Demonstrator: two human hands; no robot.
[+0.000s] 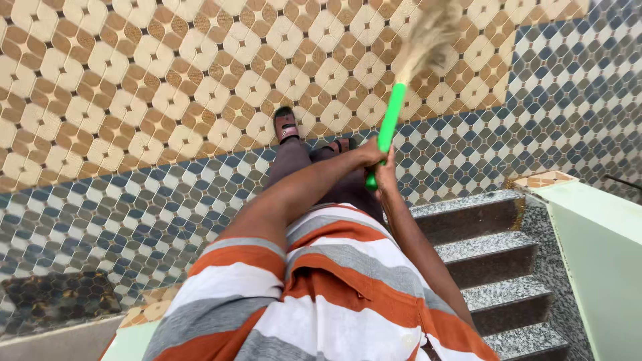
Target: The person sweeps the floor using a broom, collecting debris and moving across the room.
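We've got both sets of fingers wrapped around the green broom handle (388, 130), left hand (369, 155) just above right hand (386, 179). Straw bristles (428, 37) up past the handle are blurry and cut off. Sandal (286, 124) sits left of the handle; the other foot's mostly hidden.

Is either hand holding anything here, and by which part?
Both hands, left hand and right hand, grip a broom at the lower end of its green handle.
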